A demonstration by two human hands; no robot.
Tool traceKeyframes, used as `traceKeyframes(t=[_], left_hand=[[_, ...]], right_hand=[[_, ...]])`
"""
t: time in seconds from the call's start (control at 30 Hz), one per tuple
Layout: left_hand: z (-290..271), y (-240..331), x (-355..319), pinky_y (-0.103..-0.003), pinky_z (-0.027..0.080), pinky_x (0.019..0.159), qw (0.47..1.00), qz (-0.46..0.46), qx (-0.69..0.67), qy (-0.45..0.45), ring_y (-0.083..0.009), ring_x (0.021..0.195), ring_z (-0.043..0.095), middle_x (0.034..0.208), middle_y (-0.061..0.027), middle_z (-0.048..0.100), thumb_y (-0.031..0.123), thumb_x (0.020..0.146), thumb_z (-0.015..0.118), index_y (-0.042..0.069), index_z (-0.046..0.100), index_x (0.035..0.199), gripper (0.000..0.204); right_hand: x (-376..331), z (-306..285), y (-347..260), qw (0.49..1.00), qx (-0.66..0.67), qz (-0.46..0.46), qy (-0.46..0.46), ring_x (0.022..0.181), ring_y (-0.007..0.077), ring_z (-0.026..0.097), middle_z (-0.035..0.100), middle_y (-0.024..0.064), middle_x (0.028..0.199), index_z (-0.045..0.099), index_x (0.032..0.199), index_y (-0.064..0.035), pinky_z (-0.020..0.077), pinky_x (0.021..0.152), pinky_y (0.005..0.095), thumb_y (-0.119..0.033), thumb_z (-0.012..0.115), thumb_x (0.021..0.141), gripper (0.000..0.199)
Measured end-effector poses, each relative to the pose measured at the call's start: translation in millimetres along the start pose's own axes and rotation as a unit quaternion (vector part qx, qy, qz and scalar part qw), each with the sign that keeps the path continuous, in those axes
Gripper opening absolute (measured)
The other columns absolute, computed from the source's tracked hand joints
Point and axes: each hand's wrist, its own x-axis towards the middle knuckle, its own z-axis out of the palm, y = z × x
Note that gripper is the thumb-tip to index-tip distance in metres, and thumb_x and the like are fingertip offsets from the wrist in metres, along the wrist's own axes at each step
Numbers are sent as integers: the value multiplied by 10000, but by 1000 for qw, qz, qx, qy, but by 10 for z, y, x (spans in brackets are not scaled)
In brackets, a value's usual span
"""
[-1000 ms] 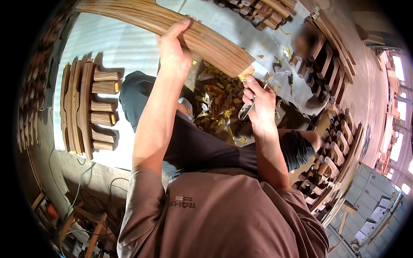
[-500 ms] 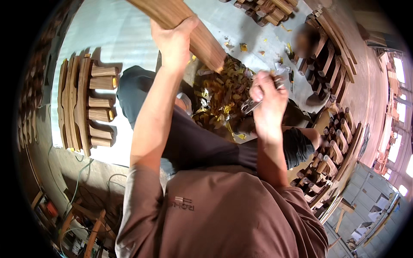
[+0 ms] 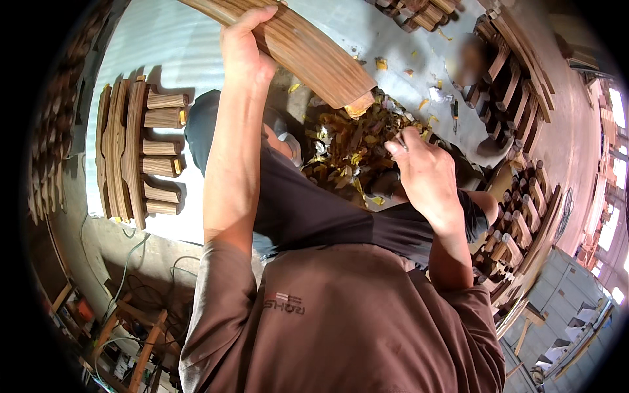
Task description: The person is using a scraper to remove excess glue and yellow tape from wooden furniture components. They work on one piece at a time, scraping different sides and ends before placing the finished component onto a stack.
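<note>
My left hand (image 3: pixel 244 52) grips a long curved wooden part (image 3: pixel 308 56) near its middle and holds it up across the top of the view. The part's cut end (image 3: pixel 359 105) hangs just above a heap of yellow and brown wood scraps (image 3: pixel 347 144) on the floor. My right hand (image 3: pixel 424 173) hovers over the right side of that heap with its fingers curled. A small tool seems to sit in it, but the back of the hand hides it. My legs in dark trousers (image 3: pixel 314 209) lie between both arms.
A stack of curved wooden parts with round pegs (image 3: pixel 134 154) lies at the left on a light sheet (image 3: pixel 151 46). More pegged parts are piled at the right (image 3: pixel 521 229) and top right (image 3: pixel 504 72). A screwdriver (image 3: pixel 454 112) lies beyond the scraps. Cables (image 3: pixel 128 268) run at lower left.
My left hand has shifted the curved part so its cut end now sits over the scrap heap. My right hand has dropped lower and turned palm down; the tool seen earlier is now hidden.
</note>
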Motion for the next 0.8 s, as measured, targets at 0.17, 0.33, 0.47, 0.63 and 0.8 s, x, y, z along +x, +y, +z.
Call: traceKeyframes(t=[0.17, 0.33, 0.47, 0.63, 0.8], left_hand=[[-129, -6, 89, -429, 544, 785, 999, -45, -9, -4, -280, 827, 623, 876, -113, 639, 60, 730, 665, 20, 618, 954, 232], [-24, 27, 82, -410, 541, 788, 999, -33, -26, 17, -279, 824, 623, 868, -115, 641, 57, 730, 664, 21, 622, 938, 215], [-97, 14, 71, -397, 541, 791, 998, -51, -20, -9, -273, 828, 626, 855, -111, 644, 47, 726, 666, 22, 625, 924, 204], [-56, -19, 57, -379, 542, 787, 999, -38, -21, -3, -257, 827, 631, 858, -101, 655, 39, 733, 663, 20, 631, 918, 189], [-5, -93, 2, -374, 546, 778, 998, -52, -11, 19, -252, 817, 638, 843, -98, 664, 36, 736, 662, 20, 639, 888, 154]], right_hand=[[-22, 96, 108, 997, 15, 23, -71, 678, 441, 640, 627, 205, 683, 549, 960, -27, 507, 605, 500, -211, 628, 944, 201], [-185, 329, 355, 998, 45, 22, 34, 650, 407, 644, 647, 200, 741, 565, 921, -41, 504, 577, 477, -130, 595, 943, 96], [-32, 177, 13, 985, 22, -26, 171, 598, 348, 644, 650, 147, 714, 574, 898, -60, 496, 527, 438, -142, 640, 925, 109], [133, 232, -141, 979, -40, -32, 198, 551, 321, 624, 620, 103, 666, 576, 876, -68, 477, 492, 419, -172, 660, 913, 139], [179, 252, -214, 976, -73, -18, 206, 536, 298, 623, 607, 95, 649, 571, 861, -67, 480, 489, 412, -140, 641, 898, 108]])
